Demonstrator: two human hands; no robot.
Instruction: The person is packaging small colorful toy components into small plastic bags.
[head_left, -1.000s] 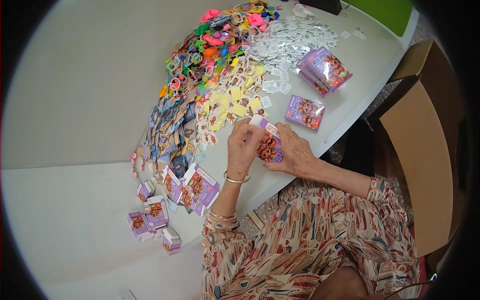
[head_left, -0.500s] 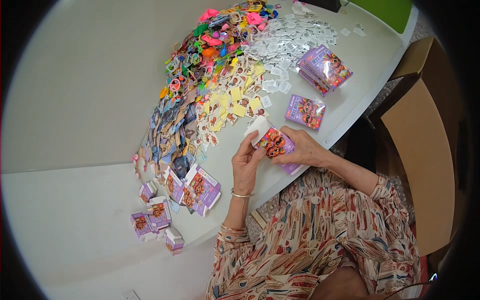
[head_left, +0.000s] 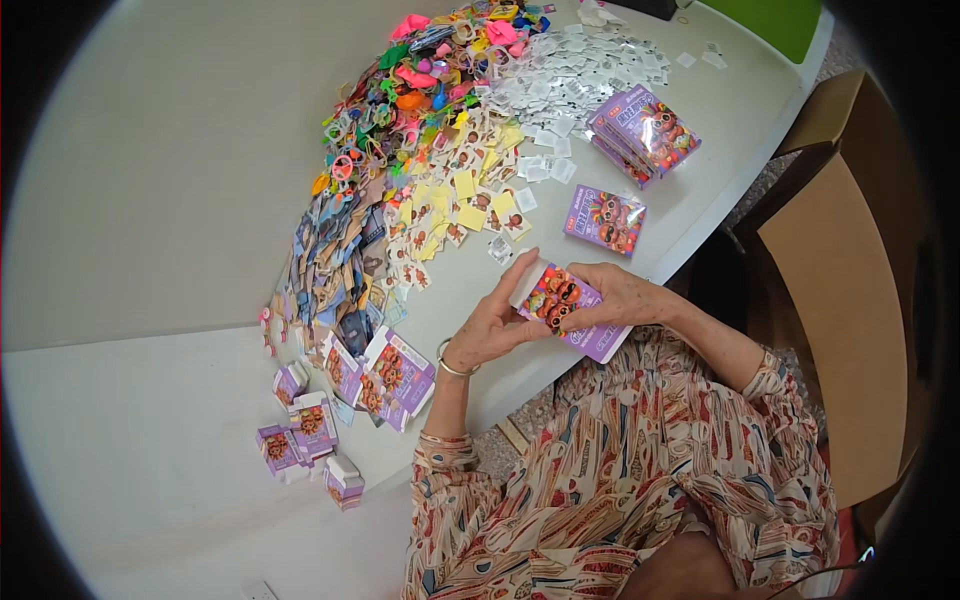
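Note:
Over the table's front edge I hold a small purple carton [head_left: 603, 343] with colourful cartoon fruit-like figures on its face. My right hand [head_left: 630, 298] is closed around its right side, thumb across the printed front. At the carton's upper left end, my left hand [head_left: 492, 325] grips it, with the fingers along the white end flap and the thumb below. Whether that end is fully closed I cannot tell. Just beyond the fingers lies a white packet [head_left: 500, 250]. A similar purple carton [head_left: 605, 220] lies flat beyond my right hand.
A stack of purple cartons [head_left: 645, 135] stands farther right. Heaps of colourful small toys [head_left: 420, 90], white packets [head_left: 580, 75], yellow-and-white cards [head_left: 450, 195] and bluish cards [head_left: 330, 245] line the far side. Unfilled-looking cartons [head_left: 400, 375] lie left. A brown cardboard box [head_left: 840, 330] stands right.
The white flap that stuck up from the carton is now pressed down by my left fingers. My left hand has straightened along that end, and the carton has shifted slightly toward me.

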